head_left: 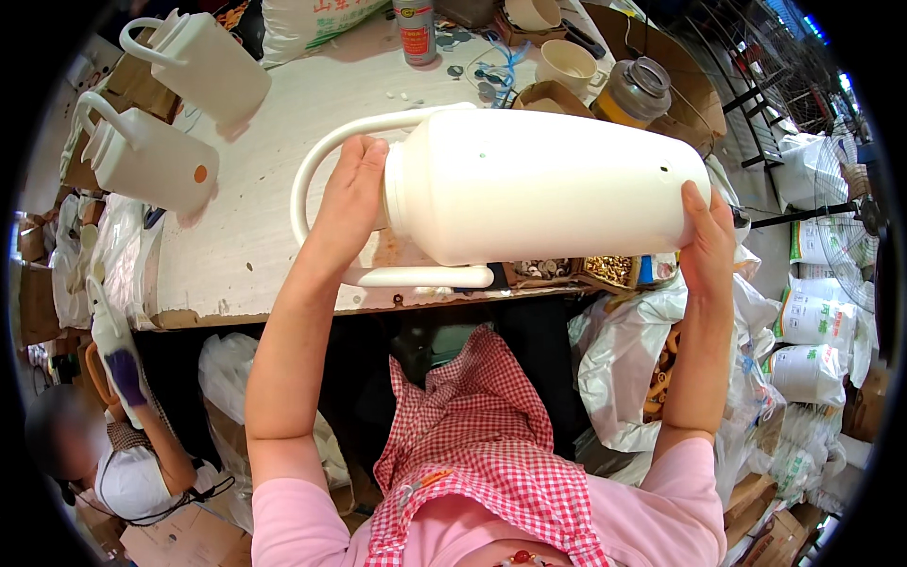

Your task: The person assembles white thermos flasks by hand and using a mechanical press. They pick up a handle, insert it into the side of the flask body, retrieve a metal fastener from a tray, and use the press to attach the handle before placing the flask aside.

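Note:
A large white vacuum jug (548, 184) is held sideways above the near edge of the table, its base toward the right. My left hand (350, 194) grips it at the narrow neck, inside a long curved white handle (312, 175) that loops round the wrist. At the other end, my right hand (709, 227) clasps the base, thumb on the side facing me. A small dark hole shows in the wall near the base. Two more white jugs, one behind (203, 71) and one nearer (156, 161) with an orange dot, stand at the table's far left.
A spray can (416, 33), a cream cup (567, 66) and a lidded glass jar (638, 90) stand at the back. Boxes of small metal parts (609, 271) line the front edge. A plastic-lined bag of orange-brown pieces (614, 378) is below right. Another person (142, 472) works at left.

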The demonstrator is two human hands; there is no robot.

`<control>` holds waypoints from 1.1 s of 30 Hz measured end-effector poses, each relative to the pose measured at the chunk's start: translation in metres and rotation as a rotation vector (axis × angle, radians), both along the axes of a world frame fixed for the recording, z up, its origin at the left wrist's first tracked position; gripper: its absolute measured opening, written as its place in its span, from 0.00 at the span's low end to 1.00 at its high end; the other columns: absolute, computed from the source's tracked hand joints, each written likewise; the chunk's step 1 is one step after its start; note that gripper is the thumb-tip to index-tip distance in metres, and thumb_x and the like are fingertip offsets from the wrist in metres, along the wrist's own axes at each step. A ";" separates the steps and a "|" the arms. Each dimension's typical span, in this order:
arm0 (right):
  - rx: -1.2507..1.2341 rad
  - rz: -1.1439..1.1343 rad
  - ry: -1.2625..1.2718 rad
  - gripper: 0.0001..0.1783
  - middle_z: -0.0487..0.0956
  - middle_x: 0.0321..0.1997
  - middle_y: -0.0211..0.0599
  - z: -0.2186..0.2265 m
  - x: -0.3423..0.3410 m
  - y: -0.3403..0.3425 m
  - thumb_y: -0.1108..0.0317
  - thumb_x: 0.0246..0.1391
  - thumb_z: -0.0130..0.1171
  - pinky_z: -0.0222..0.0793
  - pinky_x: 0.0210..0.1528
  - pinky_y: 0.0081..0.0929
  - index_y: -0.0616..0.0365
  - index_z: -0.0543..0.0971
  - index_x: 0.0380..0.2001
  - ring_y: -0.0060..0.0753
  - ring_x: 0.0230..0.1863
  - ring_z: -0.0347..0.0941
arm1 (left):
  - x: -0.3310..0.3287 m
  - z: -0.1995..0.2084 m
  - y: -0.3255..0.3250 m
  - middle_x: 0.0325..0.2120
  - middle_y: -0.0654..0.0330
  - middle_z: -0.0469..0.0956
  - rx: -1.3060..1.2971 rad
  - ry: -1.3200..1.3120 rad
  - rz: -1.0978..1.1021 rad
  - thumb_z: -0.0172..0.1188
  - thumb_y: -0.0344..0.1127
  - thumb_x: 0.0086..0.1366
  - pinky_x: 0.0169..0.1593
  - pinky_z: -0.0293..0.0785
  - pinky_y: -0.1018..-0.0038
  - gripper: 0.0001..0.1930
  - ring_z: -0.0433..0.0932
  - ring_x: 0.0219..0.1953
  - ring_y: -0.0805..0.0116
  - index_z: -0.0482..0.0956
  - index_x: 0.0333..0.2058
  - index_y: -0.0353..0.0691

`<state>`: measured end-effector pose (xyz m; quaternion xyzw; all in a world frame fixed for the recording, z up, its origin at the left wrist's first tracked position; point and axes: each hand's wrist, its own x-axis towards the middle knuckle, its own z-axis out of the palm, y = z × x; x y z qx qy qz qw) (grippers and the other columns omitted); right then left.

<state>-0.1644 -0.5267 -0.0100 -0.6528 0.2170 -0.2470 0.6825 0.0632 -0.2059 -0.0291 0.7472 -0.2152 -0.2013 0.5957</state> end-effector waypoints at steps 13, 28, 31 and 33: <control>-0.135 0.172 -0.026 0.26 0.84 0.44 0.40 -0.010 0.010 -0.018 0.55 0.64 0.62 0.77 0.46 0.27 0.62 0.74 0.57 0.25 0.43 0.80 | -0.029 0.022 -0.046 0.55 0.53 0.76 0.144 -0.860 -0.056 0.61 0.43 0.69 0.64 0.64 0.67 0.22 0.73 0.59 0.59 0.77 0.58 0.40; -0.226 -0.781 0.960 0.31 0.75 0.58 0.60 -0.275 -0.270 -0.048 0.56 0.52 0.65 0.66 0.61 0.37 0.73 0.77 0.50 0.57 0.58 0.73 | -0.036 0.019 -0.060 0.57 0.55 0.76 0.164 -0.642 -0.167 0.59 0.44 0.71 0.59 0.71 0.71 0.23 0.75 0.56 0.65 0.75 0.60 0.38; -0.284 -0.724 1.110 0.29 0.79 0.53 0.55 -0.259 -0.229 -0.051 0.57 0.51 0.66 0.70 0.57 0.35 0.73 0.79 0.47 0.52 0.53 0.76 | -0.025 0.021 -0.051 0.56 0.55 0.76 0.178 -0.635 -0.158 0.58 0.44 0.72 0.59 0.71 0.71 0.23 0.75 0.56 0.65 0.75 0.59 0.38; 0.147 -0.543 0.706 0.24 0.82 0.44 0.47 -0.267 -0.243 -0.067 0.61 0.51 0.66 0.73 0.51 0.30 0.71 0.79 0.45 0.42 0.46 0.78 | -0.026 0.017 -0.057 0.56 0.55 0.76 0.162 -0.657 -0.176 0.58 0.44 0.72 0.59 0.71 0.71 0.23 0.76 0.55 0.66 0.74 0.60 0.38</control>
